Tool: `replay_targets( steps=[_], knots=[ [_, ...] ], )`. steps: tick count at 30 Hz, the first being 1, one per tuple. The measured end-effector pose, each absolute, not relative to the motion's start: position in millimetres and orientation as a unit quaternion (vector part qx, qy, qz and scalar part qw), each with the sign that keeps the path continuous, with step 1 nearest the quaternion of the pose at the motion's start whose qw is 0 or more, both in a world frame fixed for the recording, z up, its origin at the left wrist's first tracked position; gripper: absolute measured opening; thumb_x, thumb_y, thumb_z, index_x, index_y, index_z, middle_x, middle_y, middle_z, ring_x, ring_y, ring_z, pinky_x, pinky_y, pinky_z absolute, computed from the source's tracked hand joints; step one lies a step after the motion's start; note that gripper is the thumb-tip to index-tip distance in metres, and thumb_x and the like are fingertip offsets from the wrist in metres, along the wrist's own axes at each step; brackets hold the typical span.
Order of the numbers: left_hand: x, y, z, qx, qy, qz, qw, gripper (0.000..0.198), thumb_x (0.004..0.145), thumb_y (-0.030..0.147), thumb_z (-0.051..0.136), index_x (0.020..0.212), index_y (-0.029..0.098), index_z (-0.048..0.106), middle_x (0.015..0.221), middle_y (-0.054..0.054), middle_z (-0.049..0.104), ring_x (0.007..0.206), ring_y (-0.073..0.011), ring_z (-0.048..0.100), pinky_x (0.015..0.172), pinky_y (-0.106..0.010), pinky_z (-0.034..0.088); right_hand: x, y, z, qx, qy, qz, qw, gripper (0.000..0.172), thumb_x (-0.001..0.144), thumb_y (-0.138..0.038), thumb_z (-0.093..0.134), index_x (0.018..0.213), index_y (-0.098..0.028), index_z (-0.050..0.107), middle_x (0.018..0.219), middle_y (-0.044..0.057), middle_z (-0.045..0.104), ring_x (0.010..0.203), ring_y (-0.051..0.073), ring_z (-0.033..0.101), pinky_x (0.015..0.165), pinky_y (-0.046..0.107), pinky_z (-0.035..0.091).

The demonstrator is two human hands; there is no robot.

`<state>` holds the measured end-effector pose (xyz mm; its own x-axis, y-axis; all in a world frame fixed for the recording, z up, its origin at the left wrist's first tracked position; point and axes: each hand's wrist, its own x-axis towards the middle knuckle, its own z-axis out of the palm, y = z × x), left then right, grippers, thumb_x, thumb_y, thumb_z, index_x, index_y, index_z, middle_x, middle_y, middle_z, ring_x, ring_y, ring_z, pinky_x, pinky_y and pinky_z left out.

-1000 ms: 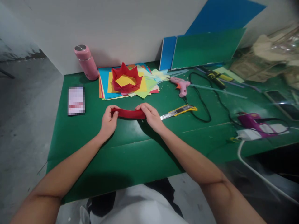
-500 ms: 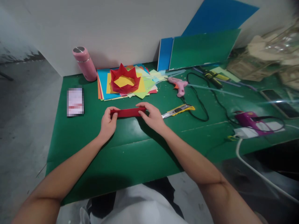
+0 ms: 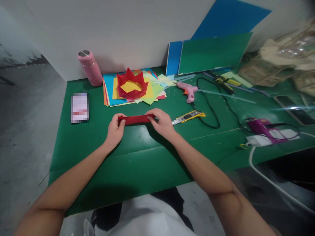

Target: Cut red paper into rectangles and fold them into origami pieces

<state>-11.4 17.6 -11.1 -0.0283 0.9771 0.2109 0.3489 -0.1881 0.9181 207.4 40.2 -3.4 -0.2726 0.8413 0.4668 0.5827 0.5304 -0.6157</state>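
Between my two hands stretches a narrow red paper strip, held roughly level above the green table. My left hand pinches its left end, thumb on the near face. The right end is gripped by my right hand, thumb in front and fingers behind. A red folded-paper crown with pointed tips stands beyond the strip, on a stack of coloured paper sheets. Just right of my right hand lies a yellow utility knife with its blade toward the hand.
A pink hot glue gun lies behind the knife, its black cable looping right. On the left are a pink bottle and a blurred-out box. Blue and green boards lean at the back. A power strip and phone lie right.
Both hands keep hold of the red paper strip. My right thumb has shifted slightly on its end, and the strip looks slightly more bent. The other things stay put.
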Motion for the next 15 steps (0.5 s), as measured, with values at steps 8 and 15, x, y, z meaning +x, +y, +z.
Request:
replay_targets(
  steps=[8,15],
  knots=[
    [-17.9,14.9,14.6,0.652,0.484,0.424,0.400,0.047,0.073,0.019,0.064,0.115,0.023,0.043,0.099,-0.004,0.062,0.076,-0.0134,0.061,0.070,-0.029,0.051,213.8,38.1,10.5,-0.426,-0.801,0.175,0.382,0.018,0.088,-0.015,0.047,0.094,-0.021,0.062,0.093,0.006,0.068,0.088,0.019,0.062,0.077,0.033,0.050],
    [-15.0,7.1,46.6,0.739,0.500,0.280,0.355,0.036,0.076,0.029,0.064,0.111,0.022,0.059,0.091,-0.004,0.068,0.069,-0.0160,0.059,0.066,-0.031,0.048,211.3,28.6,22.7,-0.348,-0.837,0.262,0.331,0.029,0.087,-0.014,0.045,0.109,-0.024,0.059,0.107,0.006,0.066,0.099,0.020,0.061,0.087,0.038,0.050]
  ],
)
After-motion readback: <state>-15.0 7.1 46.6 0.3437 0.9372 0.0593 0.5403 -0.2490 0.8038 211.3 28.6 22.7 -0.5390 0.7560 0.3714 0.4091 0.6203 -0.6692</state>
